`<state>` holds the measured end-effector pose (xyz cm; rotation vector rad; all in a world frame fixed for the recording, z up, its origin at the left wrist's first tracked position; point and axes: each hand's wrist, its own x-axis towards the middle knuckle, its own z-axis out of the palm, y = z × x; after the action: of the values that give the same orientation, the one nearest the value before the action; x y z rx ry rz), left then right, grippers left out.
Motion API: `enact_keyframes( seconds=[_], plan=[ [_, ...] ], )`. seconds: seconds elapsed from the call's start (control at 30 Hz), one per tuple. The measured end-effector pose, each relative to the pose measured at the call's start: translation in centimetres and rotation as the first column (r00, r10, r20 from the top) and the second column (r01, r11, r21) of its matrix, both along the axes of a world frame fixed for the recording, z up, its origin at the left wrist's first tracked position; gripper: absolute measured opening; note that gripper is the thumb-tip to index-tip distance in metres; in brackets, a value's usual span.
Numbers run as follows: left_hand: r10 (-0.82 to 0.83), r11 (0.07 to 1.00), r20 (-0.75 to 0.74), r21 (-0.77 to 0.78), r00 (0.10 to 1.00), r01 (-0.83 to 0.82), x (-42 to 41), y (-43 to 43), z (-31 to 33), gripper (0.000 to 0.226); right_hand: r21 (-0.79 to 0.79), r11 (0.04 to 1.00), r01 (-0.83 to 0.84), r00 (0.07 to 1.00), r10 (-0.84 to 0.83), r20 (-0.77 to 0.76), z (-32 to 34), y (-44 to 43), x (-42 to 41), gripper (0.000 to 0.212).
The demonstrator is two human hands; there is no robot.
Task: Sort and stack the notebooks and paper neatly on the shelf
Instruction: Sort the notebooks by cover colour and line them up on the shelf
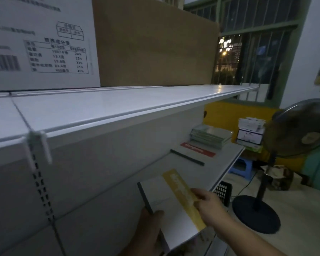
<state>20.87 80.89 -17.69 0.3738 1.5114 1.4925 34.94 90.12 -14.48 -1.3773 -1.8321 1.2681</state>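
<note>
A white notebook with a yellow band and dark spine is held over the near end of the lower shelf. My left hand grips its near corner from below, thumb on the cover. My right hand pinches its right edge on the yellow band. Farther along the shelf lies a white notebook with a red band and dark spine. Beyond it a stack of greenish notebooks rests at the shelf's far end.
The upper shelf overhangs close above and carries a white printed carton and a brown carton. A standing fan is at the right, with its round base on the floor. A black basket sits below the shelf edge.
</note>
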Motion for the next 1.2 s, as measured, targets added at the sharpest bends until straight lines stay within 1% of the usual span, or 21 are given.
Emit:
enact_keyframes(
  seconds=[0.03, 0.07, 0.1, 0.13, 0.2, 0.23, 0.27, 0.3, 0.33, 0.37, 0.4, 0.43, 0.5, 0.6, 0.67, 0.8, 0.9, 0.97, 1.07, 1.17, 1.2],
  plan=[
    [-0.03, 1.0, -0.002, 0.0, 1.0, 0.03, -0.1, 0.3, 0.5, 0.028, 0.031, 0.999, -0.013, 1.0, 0.013, 0.014, 0.3, 1.4, 0.0, 0.042],
    [-0.039, 0.999, -0.051, -0.007, 0.998, 0.038, -0.2, 1.2, 0.6, 0.026, 0.048, 0.998, -0.035, 0.999, 0.034, 0.027, 0.2, 3.3, 0.0, 0.04],
    [-0.056, 0.998, -0.108, -0.025, 0.993, 0.054, -0.3, 2.5, 0.5, 0.031, 0.045, 0.997, -0.058, 0.998, 0.057, 0.019, 0.3, 5.1, -0.1, 0.039],
    [-0.094, 0.995, -0.172, -0.049, 0.981, 0.087, -0.2, 3.8, 0.5, 0.045, 0.043, 0.996, -0.084, 0.996, 0.082, 0.03, 0.2, 7.1, -0.2, 0.04],
    [-0.151, 0.988, -0.248, -0.08, 0.957, 0.135, 0.1, 6.7, 0.3, 0.093, 0.067, 0.991, -0.117, 0.992, 0.114, 0.053, -0.1, 10.8, -0.7, 0.043],
    [-0.169, 0.984, -0.272, -0.098, 0.947, 0.148, 0.7, 7.8, 0.6, 0.109, 0.075, 0.988, -0.133, 0.99, 0.129, 0.062, -0.4, 12.5, -1.0, 0.043],
    [-0.193, 0.979, -0.338, -0.133, 0.921, 0.156, 1.5, 8.7, 1.1, 0.112, 0.083, 0.986, -0.144, 0.987, 0.137, 0.085, -0.6, 14.1, -1.2, 0.041],
    [-0.224, 0.97, -0.441, -0.186, 0.869, 0.155, 2.2, 9.7, 1.4, 0.108, 0.092, 0.985, -0.148, 0.985, 0.138, 0.108, -0.8, 15.5, -1.5, 0.038],
    [-0.281, 0.952, -0.555, -0.262, 0.783, 0.156, 2.5, 10.5, 1.7, 0.103, 0.102, 0.983, -0.155, 0.982, 0.141, 0.13, -1.1, 16.7, -1.8, 0.037],
    [-0.33, 0.934, -0.661, -0.331, 0.674, 0.132, 2.6, 11.3, 2.1, 0.102, 0.109, 0.98, -0.168, 0.979, 0.153, 0.137, -1.5, 17.8, -2.3, 0.036],
    [-0.385, 0.905, -0.715, -0.417, 0.584, 0.087, 2.4, 12.3, 2.1, 0.105, 0.124, 0.975, -0.184, 0.975, 0.166, 0.146, -1.7, 18.8, -2.7, 0.034],
    [-0.443, 0.867, -0.728, -0.496, 0.524, 0.044, 2.2, 13.3, 2.0, 0.107, 0.153, 0.967, -0.202, 0.972, 0.178, 0.156, -1.7, 19.7, -3.2, 0.03],
    [-0.514, 0.805, -0.731, -0.592, 0.449, -0.042, 1.8, 14.8, 1.4, 0.101, 0.209, 0.943, -0.259, 0.954, 0.215, 0.211, -1.7, 21.3, -4.1, 0.026],
    [-0.502, 0.79, -0.785, -0.587, 0.363, -0.179, 1.9, 16.0, 0.5, 0.088, 0.298, 0.865, -0.404, 0.875, 0.271, 0.401, -2.1, 22.9, -4.8, 0.033],
    [-0.5, 0.78, -0.81, -0.574, 0.306, -0.247, 2.0, 16.4, -0.2, 0.085, 0.36, 0.817, -0.451, 0.858, 0.286, 0.426, -3.0, 23.6, -5.1, 0.031],
    [-0.5, 0.766, -0.821, -0.568, 0.277, -0.302, 1.8, 16.9, -1.4, 0.085, 0.36, 0.841, -0.404, 0.891, 0.271, 0.365, -3.6, 24.4, -5.4, 0.027],
    [-0.493, 0.749, -0.829, -0.559, 0.265, -0.355, 1.7, 17.1, -2.0, 0.088, 0.389, 0.841, -0.376, 0.906, 0.245, 0.345, -4.1, 24.7, -5.7, 0.018],
    [-0.485, 0.75, -0.831, -0.555, 0.272, -0.36, 1.6, 17.3, -2.0, 0.088, 0.396, 0.848, -0.352, 0.919, 0.233, 0.318, -4.6, 24.9, -5.7, 0.021],
    [-0.484, 0.746, -0.829, -0.558, 0.28, -0.362, 1.6, 17.5, -1.9, 0.089, 0.391, 0.852, -0.349, 0.925, 0.246, 0.29, -4.7, 25.0, -5.4, 0.017],
    [-0.47, 0.752, -0.831, -0.553, 0.298, -0.359, 1.6, 17.6, -2.0, 0.09, 0.363, 0.863, -0.35, 0.931, 0.278, 0.236, -4.7, 25.2, -5.2, 0.022],
    [-0.467, 0.755, -0.836, -0.547, 0.288, -0.362, 1.7, 17.6, -2.0, 0.089, 0.359, 0.865, -0.35, 0.931, 0.28, 0.233, -4.7, 25.2, -5.1, 0.024]
  ],
)
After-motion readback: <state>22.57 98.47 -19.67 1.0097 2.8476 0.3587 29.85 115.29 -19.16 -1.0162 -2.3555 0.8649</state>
